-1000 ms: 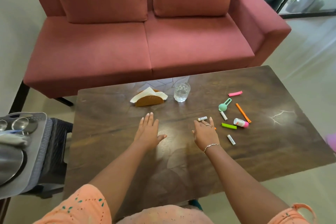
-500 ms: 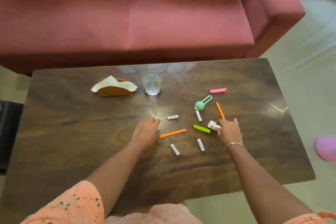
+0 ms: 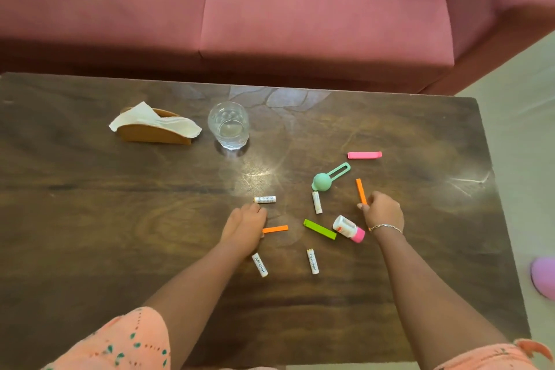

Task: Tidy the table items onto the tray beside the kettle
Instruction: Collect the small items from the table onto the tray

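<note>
table dk brown wood grain | R of glass: clip pink, scoop mint grn, stick orange | bottle wht, pink cap | sleeve peach, teal flecks

Dark glossy wooden bench.

Toward far edge, left of middle: brown napkin holder with white napkins; clear glass just beside it, right.

Right half, scattered:
- pink clip farthest back
- teal scoop nearer
- right orange clip pointing at far edge
- across middle: left orange clip, green clip, pink-capped bottle on its side
- centre tube
- scoop-side tube
- toward near edge: left tube, right tube
</note>
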`<state>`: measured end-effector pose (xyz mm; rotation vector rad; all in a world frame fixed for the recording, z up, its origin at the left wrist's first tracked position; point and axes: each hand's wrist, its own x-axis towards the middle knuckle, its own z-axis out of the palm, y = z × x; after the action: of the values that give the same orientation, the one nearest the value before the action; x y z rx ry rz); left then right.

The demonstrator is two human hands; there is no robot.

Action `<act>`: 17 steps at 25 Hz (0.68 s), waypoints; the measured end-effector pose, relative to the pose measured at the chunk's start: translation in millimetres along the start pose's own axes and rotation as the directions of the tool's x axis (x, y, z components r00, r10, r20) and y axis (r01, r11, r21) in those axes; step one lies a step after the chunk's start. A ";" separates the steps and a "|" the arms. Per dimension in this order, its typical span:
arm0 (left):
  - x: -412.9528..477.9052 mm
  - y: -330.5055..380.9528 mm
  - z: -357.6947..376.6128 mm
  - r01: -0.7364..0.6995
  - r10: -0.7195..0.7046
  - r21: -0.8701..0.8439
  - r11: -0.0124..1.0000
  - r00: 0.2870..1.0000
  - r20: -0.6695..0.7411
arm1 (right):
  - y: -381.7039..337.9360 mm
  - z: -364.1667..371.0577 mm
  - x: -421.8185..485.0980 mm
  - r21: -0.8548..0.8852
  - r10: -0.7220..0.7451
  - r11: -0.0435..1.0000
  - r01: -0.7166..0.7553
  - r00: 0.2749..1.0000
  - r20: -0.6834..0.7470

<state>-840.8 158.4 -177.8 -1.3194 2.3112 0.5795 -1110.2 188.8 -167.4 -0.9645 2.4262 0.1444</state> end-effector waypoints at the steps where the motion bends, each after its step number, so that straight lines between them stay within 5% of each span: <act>1: 2.7 1.3 3.7 0.006 -0.007 0.016 1.000 1.000 0.015 | 0.0 3.1 5.1 -0.017 0.004 1.000 -0.004 1.000 -0.002; 10: 3.9 2.0 14.5 0.073 -0.072 -0.064 0.995 0.997 0.013 | -3.3 18.8 14.8 0.020 -0.001 1.000 0.002 0.999 -0.039; 17: -24.7 -29.0 -4.0 0.145 -0.181 -0.302 0.942 0.979 -0.096 | -34.8 10.1 -27.8 0.071 -0.185 0.976 0.205 0.958 -0.221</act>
<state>-804.6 160.1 -165.4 -1.7099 2.2441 0.8321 -1065.8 182.9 -159.0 -1.2240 2.4846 -0.1489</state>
